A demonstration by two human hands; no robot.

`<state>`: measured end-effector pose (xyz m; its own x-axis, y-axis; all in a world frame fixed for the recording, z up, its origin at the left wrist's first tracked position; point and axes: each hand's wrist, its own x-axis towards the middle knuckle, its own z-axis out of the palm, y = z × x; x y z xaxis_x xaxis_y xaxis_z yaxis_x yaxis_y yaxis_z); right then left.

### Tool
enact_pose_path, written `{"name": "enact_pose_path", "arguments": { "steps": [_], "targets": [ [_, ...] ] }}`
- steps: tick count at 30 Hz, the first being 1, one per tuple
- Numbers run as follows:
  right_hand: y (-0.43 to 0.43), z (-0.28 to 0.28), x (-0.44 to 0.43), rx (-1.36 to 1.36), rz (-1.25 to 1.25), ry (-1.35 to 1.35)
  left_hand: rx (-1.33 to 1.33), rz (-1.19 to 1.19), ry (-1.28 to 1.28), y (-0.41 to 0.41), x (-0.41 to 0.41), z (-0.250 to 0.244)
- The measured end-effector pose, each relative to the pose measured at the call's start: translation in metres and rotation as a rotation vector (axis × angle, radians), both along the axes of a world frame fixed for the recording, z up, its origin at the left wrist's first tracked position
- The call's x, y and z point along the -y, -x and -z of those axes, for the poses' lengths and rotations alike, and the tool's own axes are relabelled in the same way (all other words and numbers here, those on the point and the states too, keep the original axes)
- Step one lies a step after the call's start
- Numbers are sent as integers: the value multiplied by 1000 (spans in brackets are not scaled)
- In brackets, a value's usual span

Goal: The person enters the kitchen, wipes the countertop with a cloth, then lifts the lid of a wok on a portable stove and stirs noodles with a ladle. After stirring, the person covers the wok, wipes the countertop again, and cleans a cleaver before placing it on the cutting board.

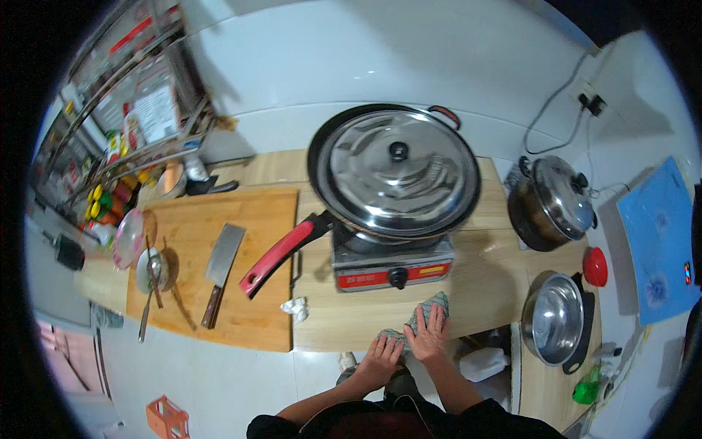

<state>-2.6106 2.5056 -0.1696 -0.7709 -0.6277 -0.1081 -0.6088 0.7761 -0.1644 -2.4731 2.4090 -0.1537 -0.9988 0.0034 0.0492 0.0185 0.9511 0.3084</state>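
Observation:
A grey-green patterned cloth (440, 301) lies at the front edge of the wooden counter, held down under both hands. My right hand (430, 336) presses on its right part with the fingers stretched forward. Over the left part, at the edge, is my left hand (380, 359). Whether this is one cloth or two, I cannot tell. Straight ahead, a portable gas stove (392, 263) with a black knob carries a wok (313, 164). A domed steel lid (378, 181) covers the wok, whose red-and-black handle (282, 253) points toward the front left.
Left, a wooden cutting board (258, 313) bears a cleaver (225, 258) and a small bowl (143, 269) with utensils. Crumpled white tissue (296, 309) lies beside it. Right are a lidded pot (540, 211), a steel basin (559, 318) and a red bowl (595, 266). An orange stool (166, 420) stands below.

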Motion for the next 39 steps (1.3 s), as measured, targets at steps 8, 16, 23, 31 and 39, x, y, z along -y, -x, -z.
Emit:
{"name": "enact_pose_path", "arguments": {
  "steps": [8,16,23,31,39],
  "targets": [
    [55,3,-41,26,467,-103,15,152,45,62,-26,9],
    [144,11,-71,-39,430,-18,48,209,123,153,-62,1],
    [239,23,-74,-27,273,40,141,106,97,236,-83,-8],
    [280,12,-29,113,216,-38,305,28,148,279,-87,14],
    [198,9,-55,43,-177,7,270,116,121,189,-92,1]
  ]
}}
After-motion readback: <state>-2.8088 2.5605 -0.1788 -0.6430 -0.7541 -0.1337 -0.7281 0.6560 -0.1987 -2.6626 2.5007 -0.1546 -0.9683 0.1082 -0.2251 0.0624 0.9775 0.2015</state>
